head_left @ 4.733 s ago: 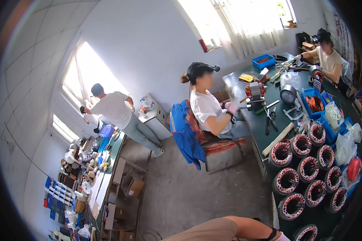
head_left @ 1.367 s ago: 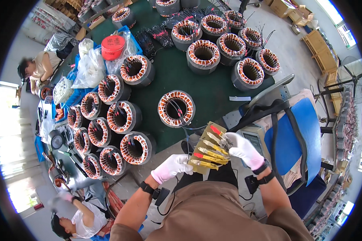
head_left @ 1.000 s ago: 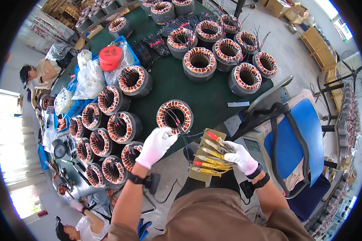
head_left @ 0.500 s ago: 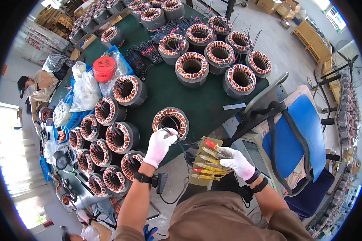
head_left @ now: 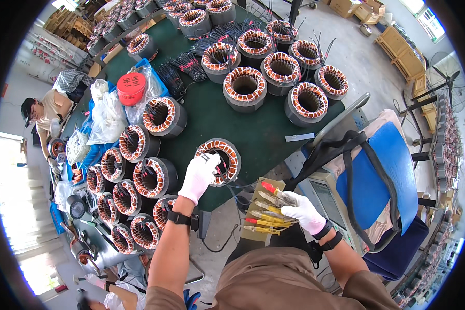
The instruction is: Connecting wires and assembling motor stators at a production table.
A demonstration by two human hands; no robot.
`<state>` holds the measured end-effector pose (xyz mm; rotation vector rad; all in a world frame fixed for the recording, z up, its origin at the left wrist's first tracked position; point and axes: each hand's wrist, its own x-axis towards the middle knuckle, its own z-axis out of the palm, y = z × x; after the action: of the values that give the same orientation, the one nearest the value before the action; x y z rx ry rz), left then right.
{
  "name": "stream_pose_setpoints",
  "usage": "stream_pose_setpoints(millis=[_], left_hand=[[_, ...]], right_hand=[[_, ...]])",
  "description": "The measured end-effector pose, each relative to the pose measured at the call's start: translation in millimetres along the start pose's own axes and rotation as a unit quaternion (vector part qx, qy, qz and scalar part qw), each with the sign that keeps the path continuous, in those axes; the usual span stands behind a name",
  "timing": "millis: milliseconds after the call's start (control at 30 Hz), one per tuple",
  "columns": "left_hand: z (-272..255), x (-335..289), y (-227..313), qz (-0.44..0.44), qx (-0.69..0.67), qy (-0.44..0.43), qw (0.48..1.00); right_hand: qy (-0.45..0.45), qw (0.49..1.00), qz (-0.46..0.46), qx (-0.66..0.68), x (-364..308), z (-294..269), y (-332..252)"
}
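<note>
A motor stator (head_left: 231, 153) with orange windings and white lacing stands near the table's front edge. My left hand (head_left: 201, 173), in a white glove, reaches over its near-left rim. The fingers are pinched together on black lead wires (head_left: 223, 164) at the bore; the fingertips are partly hidden. To the right, my gloved right hand (head_left: 306, 213) closes around the right side of a yellowish board (head_left: 253, 233). Several clips (head_left: 267, 213) in yellow, clear and red sleeves lie across that board. Its lower edge is above my lap.
More stators (head_left: 245, 88) crowd the green table (head_left: 201, 111), with black leads behind. A red round tub (head_left: 132, 89) and plastic bags sit in a blue crate (head_left: 163, 85). A blue panel (head_left: 380, 173) on a chair stands right. Two co-workers are at the left.
My left hand has moved slightly up, deeper over the stator's bore. My right hand and the board stay nearly in place. The far-left co-worker's arm has shifted.
</note>
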<state>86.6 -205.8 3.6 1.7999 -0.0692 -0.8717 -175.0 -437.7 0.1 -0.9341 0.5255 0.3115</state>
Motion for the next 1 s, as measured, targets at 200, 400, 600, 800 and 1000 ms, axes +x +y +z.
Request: stream_pose_setpoints(millis=[200,400,600,800,1000], left_hand=[[5.9,8.2,9.7,0.173,0.082,-0.094,0.977],[29.2,-54.3,4.0,0.241,0.041,-0.039,0.969],[36.9,-89.3,-25.1,0.241,0.083,-0.060,0.965],[38.2,-79.7,-21.8,0.170,0.188,-0.077,0.964],[40.3,-78.8,-20.6,0.202,0.211,-0.062,0.954]], right_hand=[[-0.015,1.000,-0.002,-0.001,2.3,-1.3,5.3],[-0.025,0.999,-0.023,0.018,-0.3,13.5,-2.7],[0.003,0.999,-0.051,-0.001,1.7,17.6,-0.4],[0.035,0.996,-0.075,-0.016,2.2,27.5,6.3],[0.057,0.994,-0.089,-0.010,1.9,27.5,12.8]])
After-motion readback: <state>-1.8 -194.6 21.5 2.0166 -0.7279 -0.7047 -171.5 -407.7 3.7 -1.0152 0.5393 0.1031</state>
